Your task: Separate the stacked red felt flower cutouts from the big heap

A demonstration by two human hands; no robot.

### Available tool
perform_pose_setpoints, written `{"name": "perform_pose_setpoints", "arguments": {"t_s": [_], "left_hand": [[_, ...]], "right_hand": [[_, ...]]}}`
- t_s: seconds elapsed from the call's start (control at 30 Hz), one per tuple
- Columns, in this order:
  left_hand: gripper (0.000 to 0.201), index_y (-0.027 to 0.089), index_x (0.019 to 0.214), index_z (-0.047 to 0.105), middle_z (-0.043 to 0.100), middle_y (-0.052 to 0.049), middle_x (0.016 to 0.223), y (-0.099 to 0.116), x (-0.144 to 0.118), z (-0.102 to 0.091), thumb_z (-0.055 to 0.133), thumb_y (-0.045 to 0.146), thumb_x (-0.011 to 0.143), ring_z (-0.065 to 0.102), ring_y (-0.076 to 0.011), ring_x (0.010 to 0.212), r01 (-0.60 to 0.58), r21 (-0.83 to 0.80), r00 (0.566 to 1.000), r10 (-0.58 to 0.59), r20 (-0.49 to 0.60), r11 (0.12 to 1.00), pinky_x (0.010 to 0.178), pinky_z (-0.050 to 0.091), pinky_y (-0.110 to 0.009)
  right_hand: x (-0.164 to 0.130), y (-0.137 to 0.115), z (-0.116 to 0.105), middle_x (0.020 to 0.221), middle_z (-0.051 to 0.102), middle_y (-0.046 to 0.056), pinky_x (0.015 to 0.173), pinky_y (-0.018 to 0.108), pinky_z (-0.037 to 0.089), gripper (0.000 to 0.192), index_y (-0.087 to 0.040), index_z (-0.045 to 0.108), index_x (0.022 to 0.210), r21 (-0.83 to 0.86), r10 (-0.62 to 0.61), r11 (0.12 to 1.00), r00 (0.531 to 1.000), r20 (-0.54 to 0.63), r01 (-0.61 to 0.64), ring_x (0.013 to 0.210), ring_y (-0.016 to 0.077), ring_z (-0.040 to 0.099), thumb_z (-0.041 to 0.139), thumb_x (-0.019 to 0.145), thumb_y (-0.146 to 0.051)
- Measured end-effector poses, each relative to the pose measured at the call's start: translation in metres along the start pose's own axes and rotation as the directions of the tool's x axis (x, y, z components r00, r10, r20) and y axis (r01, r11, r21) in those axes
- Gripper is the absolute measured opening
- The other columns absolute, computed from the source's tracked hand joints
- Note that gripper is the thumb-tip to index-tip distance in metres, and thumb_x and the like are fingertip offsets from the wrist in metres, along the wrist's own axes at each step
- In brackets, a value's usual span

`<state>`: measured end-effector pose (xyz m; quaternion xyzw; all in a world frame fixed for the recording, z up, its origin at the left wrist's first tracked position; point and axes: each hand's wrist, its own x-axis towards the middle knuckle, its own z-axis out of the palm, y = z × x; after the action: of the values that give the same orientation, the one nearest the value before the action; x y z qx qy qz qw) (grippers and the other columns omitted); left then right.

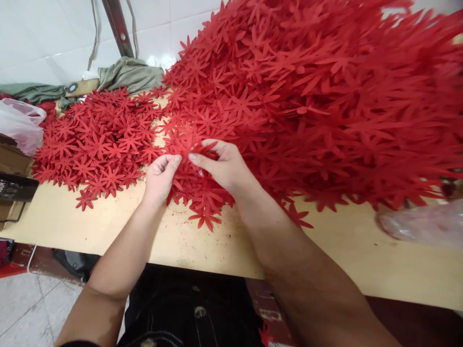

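Through the head camera, at frame centre, my left hand [159,176] and right hand [220,164] pinch a red flower cutout [188,144] between fingertips. A huge red pile [325,96] crowds the right; a flatter heap [101,140] lies left. Bare table [217,241] runs along the near edge.

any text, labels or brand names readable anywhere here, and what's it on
No text here can be read in full.
Dark box at the table's left edge: pale lettering on its side, cut off and too blurred to read.
Red flower cutouts, the cutout pinched by left hand and right hand, wooden table, plastic bag: no print visible.
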<state>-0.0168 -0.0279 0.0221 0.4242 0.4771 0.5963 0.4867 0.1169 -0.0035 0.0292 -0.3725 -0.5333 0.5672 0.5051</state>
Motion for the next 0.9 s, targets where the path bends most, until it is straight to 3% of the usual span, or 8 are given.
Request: {"name": "perform_pose_setpoints", "arguments": {"t_s": [0.1,0.17,0.27,0.33,0.43,0.57,0.7,0.9], "left_hand": [[0.031,0.017,0.074,0.064,0.061,0.0,0.071,-0.004,0.002,-0.005,0.07,0.047,0.066,0.053,-0.0082,0.065,-0.073,0.166,0.994,0.085,-0.067,0.983,0.067,0.044,-0.023],[0.029,0.019,0.086,0.066,0.06,-0.003,0.085,-0.005,0.004,-0.009,0.069,0.043,0.069,0.055,-0.0121,0.08,-0.156,0.36,0.977,0.198,-0.082,0.92,0.08,0.044,-0.027],[0.043,0.022,0.105,0.062,0.051,-0.007,0.113,-0.003,0.004,-0.014,0.07,0.041,0.067,0.046,-0.0207,0.112,-0.299,0.637,0.902,0.428,-0.053,0.71,0.1,0.035,-0.036],[0.044,0.022,0.109,0.06,0.047,-0.008,0.118,0.0,0.001,-0.015,0.067,0.039,0.069,0.042,-0.0231,0.117,-0.364,0.734,0.854,0.52,0.018,0.573,0.103,0.031,-0.039],[0.029,0.022,0.102,0.063,0.053,-0.007,0.108,0.006,-0.008,-0.013,0.061,0.034,0.075,0.048,-0.022,0.106,-0.439,0.789,0.859,0.458,0.229,0.429,0.098,0.035,-0.04],[0.043,0.02,0.111,0.061,0.054,-0.01,0.111,0.007,-0.016,-0.011,0.065,0.031,0.07,0.048,-0.0266,0.104,-0.463,0.841,0.886,0.171,0.43,0.282,0.093,0.038,-0.045],[0.046,0.013,0.12,0.057,0.054,-0.013,0.113,0.001,-0.012,-0.014,0.055,0.02,0.074,0.049,-0.0253,0.106,-0.458,0.839,0.887,0.09,0.453,0.294,0.095,0.04,-0.042],[0.041,0.019,0.108,0.064,0.063,-0.007,0.096,-0.001,-0.007,-0.019,0.044,0.006,0.074,0.057,-0.0191,0.094,-0.438,0.783,0.899,0.201,0.39,0.442,0.087,0.046,-0.035]], "right_hand": [[0.007,0.007,-0.013,0.066,0.055,-0.003,0.054,0.025,0.048,0.029,-0.022,0.056,0.08,-0.037,-0.087,0.996,0.976,-0.197,0.082,0.058,0.0096,0.054,0.067,0.07,-0.046],[0.011,0.012,-0.022,0.076,0.058,0.0,0.06,0.027,0.051,0.029,-0.024,0.056,0.09,-0.111,-0.169,0.983,0.949,-0.267,0.144,0.07,0.0125,0.059,0.062,0.075,-0.048],[0.014,0.02,-0.028,0.097,0.061,0.003,0.076,0.033,0.054,0.036,-0.027,0.054,0.107,-0.216,-0.255,0.955,0.932,-0.257,0.202,0.092,0.017,0.061,0.061,0.076,-0.045],[0.014,0.024,-0.028,0.105,0.06,0.004,0.083,0.037,0.053,0.044,-0.028,0.051,0.115,-0.24,-0.265,0.947,0.939,-0.22,0.211,0.099,0.0186,0.059,0.064,0.075,-0.038],[0.015,0.028,-0.029,0.109,0.06,0.003,0.085,0.04,0.053,0.053,-0.03,0.048,0.122,-0.232,-0.239,0.953,0.956,-0.173,0.196,0.1,0.0199,0.06,0.065,0.072,-0.027],[0.017,0.029,-0.033,0.111,0.06,0.004,0.088,0.042,0.052,0.051,-0.029,0.051,0.12,-0.22,-0.23,0.958,0.952,-0.201,0.185,0.102,0.0212,0.06,0.065,0.071,-0.021],[0.018,0.03,-0.036,0.115,0.058,0.005,0.087,0.041,0.052,0.045,-0.028,0.052,0.118,-0.261,-0.304,0.934,0.924,-0.231,0.243,0.108,0.0215,0.056,0.063,0.074,-0.022],[0.016,0.03,-0.035,0.091,0.06,0.002,0.079,0.037,0.054,0.04,-0.028,0.054,0.116,-0.306,-0.312,0.923,0.918,-0.244,0.233,0.087,0.0169,0.06,0.06,0.077,-0.025]]}}
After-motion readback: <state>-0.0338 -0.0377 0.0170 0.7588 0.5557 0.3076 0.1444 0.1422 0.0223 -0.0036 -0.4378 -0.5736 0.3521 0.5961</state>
